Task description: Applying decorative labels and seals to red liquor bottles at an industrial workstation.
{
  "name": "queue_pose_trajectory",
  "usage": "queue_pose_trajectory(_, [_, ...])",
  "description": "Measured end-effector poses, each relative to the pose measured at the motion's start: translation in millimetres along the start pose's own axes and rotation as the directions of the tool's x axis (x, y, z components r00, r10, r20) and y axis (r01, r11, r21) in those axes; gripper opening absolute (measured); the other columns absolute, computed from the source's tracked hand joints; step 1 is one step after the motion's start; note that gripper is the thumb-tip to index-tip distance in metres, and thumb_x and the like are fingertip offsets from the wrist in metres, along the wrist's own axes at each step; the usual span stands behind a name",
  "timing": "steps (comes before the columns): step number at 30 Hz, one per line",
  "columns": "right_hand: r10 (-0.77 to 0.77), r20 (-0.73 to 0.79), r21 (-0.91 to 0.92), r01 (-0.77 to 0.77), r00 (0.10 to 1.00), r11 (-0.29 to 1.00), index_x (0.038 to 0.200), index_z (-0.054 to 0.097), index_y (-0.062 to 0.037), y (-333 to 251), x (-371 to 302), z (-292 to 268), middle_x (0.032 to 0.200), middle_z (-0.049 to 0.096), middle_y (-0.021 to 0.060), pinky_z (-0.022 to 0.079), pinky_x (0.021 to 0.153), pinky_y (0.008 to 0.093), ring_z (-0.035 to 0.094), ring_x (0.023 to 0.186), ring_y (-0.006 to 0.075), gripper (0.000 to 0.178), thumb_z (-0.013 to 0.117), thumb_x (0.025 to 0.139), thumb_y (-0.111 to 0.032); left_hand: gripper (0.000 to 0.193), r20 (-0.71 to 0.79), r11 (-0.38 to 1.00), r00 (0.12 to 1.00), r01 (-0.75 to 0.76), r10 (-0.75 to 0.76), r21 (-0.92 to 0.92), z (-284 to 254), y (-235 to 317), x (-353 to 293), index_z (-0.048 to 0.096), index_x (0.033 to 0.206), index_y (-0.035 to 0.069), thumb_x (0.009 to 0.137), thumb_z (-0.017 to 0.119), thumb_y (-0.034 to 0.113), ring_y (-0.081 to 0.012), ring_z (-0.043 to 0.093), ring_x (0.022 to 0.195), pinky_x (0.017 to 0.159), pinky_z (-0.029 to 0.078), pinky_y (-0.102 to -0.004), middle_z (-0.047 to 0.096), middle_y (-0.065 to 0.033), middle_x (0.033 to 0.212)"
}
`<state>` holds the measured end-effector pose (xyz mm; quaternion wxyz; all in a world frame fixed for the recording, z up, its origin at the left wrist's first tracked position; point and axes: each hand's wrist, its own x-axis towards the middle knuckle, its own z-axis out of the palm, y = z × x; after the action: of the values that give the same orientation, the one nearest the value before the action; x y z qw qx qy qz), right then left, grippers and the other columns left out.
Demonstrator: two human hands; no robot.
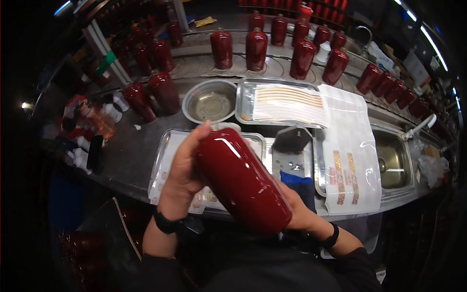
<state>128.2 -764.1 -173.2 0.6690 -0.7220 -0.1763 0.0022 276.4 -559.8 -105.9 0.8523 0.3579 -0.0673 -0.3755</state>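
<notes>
A glossy dark red bottle [243,182] is held tilted in front of me, its neck end pointing up and left and its base down and right. My left hand [187,165] wraps around the neck end from the left side. At the lower right side my right hand [296,207] grips near the base, its fingers mostly hidden behind the bottle. Below the bottle lies a metal tray [163,155] with white sheets bearing small gold labels. A dark angular block [293,139] and a blue cloth [296,180] are just beyond my right hand.
A metal bowl [188,104] of liquid stands beside a tray [241,102] with striped sheets [287,102]. White decal sheets [352,131] hang over the bench near a sink [401,155]. Several red bottles [256,50] line the back. Small containers [111,113] crowd the left.
</notes>
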Motion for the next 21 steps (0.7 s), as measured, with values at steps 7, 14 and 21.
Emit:
queue_pose_trajectory(7, [0.051, -0.298, -0.020, -0.060, 0.953, 0.998, 0.152, 0.025, -0.0011, -20.8, -74.7, -24.4, 0.143, 0.050, 0.0186, 0.041, 0.106, 0.0331, 0.054, 0.126, 0.0236, 0.102, 0.087, 0.073, -0.020, 0.038, -0.069, 0.998, 0.996, 0.051, -0.053, -0.029, 40.7, -108.3, 27.0, 0.053, 0.118, 0.006, 0.100, 0.054, 0.039, -0.0147, 0.061, 0.106, 0.090, 0.052, -0.0329, 0.062, -0.0084, 0.116])
queue_pose_trajectory(14, [-0.008, -0.239, -0.807, -0.194, 0.971, 0.557, 0.147, 0.045, -0.0274, -27.3, -89.6, -38.4, 0.072, 0.045, 0.0083, 0.044, 0.052, 0.0364, 0.053, 0.056, 0.0235, 0.098, 0.086, 0.057, -0.027, 0.086, -0.054, 0.874, 0.966, 0.251, -0.252, 0.416, 48.5, -125.8, 62.6, 0.028, 0.131, 0.001, 0.075, 0.085, 0.034, -0.0248, 0.057, 0.115, 0.095, 0.052, -0.0384, 0.054, -0.0171, 0.124])
queue_pose_trajectory(21, [-0.010, -0.257, -0.787, -0.204, 0.966, 0.583, 0.144, 0.049, -0.0320, -16.2, -74.6, -51.8, 0.070, 0.043, 0.0082, 0.045, 0.052, 0.0384, 0.052, 0.054, 0.0259, 0.098, 0.086, 0.054, -0.024, 0.086, -0.074, 0.828, 0.985, 0.170, -0.154, 0.535, 44.4, -130.0, 81.2, 0.029, 0.128, 0.000, 0.070, 0.088, 0.025, -0.0245, 0.061, 0.109, 0.089, 0.054, -0.0367, 0.056, -0.0177, 0.121])
